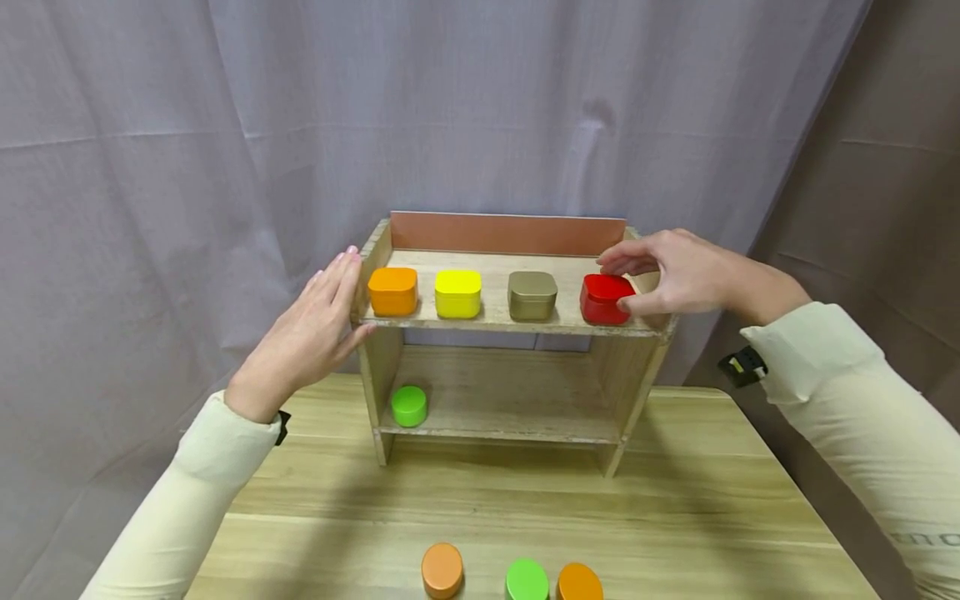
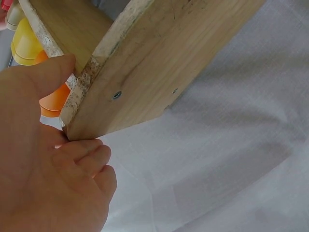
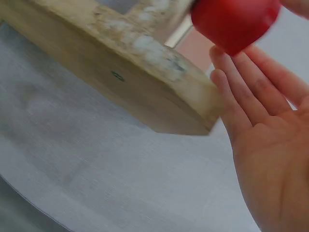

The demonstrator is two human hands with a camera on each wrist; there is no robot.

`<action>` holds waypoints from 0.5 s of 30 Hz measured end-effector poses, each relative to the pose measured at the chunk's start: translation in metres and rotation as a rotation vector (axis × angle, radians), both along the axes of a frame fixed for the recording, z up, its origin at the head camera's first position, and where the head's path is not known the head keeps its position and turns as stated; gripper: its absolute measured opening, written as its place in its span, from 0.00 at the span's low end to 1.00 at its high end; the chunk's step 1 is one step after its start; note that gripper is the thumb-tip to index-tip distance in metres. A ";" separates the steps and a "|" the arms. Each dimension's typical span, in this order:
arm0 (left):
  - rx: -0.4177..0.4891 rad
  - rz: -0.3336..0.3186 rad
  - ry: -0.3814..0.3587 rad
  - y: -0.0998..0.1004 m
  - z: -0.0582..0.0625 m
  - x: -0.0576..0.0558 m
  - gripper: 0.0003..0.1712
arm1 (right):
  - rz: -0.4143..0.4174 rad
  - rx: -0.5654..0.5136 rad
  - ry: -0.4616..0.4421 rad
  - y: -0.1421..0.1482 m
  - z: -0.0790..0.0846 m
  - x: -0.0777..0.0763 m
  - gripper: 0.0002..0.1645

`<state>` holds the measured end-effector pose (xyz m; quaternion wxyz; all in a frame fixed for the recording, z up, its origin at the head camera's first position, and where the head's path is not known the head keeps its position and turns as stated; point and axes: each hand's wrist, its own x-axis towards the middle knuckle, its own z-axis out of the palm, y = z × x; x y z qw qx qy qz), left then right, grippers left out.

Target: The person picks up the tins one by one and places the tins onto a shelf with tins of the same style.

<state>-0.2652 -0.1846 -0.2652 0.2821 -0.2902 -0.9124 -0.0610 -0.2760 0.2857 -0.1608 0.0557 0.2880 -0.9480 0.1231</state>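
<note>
A small wooden shelf (image 1: 502, 391) stands on the table. On its top board sit four-cornered lidded boxes in a row: orange (image 1: 393, 292), yellow (image 1: 457, 294), olive (image 1: 532, 296) and red (image 1: 604, 299). My left hand (image 1: 307, 329) holds the shelf's left side, thumb at the front edge; in the left wrist view its other fingers curl at the side panel's (image 2: 140, 72) corner. At the row's right end, my right hand (image 1: 678, 271) holds the red box between thumb and fingers. The right wrist view shows that red box (image 3: 234, 21) close to its fingertips.
On the lower board lies a round green box (image 1: 409, 406) at the left. Round boxes, light orange (image 1: 442, 571), green (image 1: 527, 581) and orange (image 1: 579, 582), stand near the table's front edge. A brown strip (image 1: 507, 232) backs the top board; a grey curtain (image 1: 480, 108) hangs behind.
</note>
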 end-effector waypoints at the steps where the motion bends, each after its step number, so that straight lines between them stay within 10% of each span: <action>1: 0.000 0.001 -0.001 0.000 0.000 0.000 0.51 | 0.002 -0.005 0.010 0.000 0.002 0.002 0.32; 15: 0.001 0.000 -0.021 -0.003 0.000 0.002 0.51 | 0.088 -0.034 0.179 0.003 0.010 0.046 0.30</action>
